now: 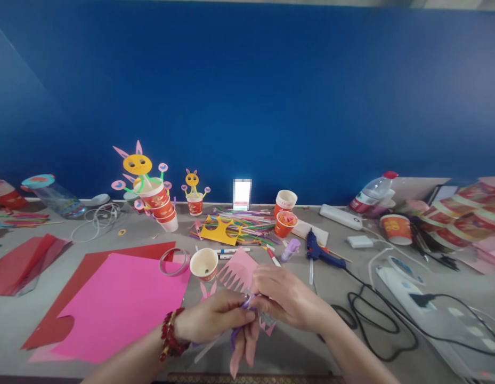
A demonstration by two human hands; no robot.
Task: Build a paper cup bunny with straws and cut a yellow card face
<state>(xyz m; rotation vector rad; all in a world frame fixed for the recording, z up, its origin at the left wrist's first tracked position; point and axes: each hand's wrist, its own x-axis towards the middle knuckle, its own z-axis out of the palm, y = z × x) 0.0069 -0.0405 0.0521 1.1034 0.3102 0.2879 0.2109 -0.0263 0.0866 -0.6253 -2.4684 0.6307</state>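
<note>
My left hand (pixel 219 317), with a red bead bracelet at the wrist, pinches a purple fuzzy stem (pixel 234 337) near the front edge of the table. My right hand (pixel 281 298) is closed on the same stem, its fingertips touching those of my left hand. Part of the stem hangs below the left fingers; the rest is hidden between the hands. Pink paper with cut points (pixel 240 266) lies just beyond my hands. A paper cup (pixel 204 265) stands upright behind my left hand.
Pink paper (pixel 123 304) and a bracelet-like ring (pixel 173 262) lie left. Yellow cut paper (pixel 221 232) and decorated cups (pixel 155 202) are farther back. On the right are a blue glue gun (pixel 321 253), black cable and white power strip (pixel 427 314).
</note>
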